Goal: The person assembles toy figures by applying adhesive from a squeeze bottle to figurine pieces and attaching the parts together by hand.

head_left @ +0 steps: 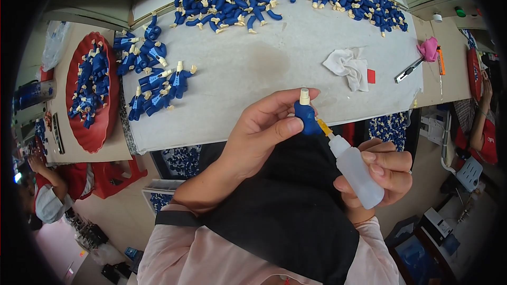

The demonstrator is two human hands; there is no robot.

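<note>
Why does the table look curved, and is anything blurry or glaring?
Head view: fisheye lens bends the table edges and darkens the corners; light is soft and even, no harsh glare; left hand, blue figure and bottle are sharp; the rim looks softer.

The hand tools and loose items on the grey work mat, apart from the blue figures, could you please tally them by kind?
Crumpled white cloth: 1
Red square piece: 1
Metal tool with pink wrapping: 1
Total: 3

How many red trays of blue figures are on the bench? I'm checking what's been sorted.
1 in plain view: a red tray at the left end of the bench. A red edge at the far right may be a second, mostly hidden.
</note>
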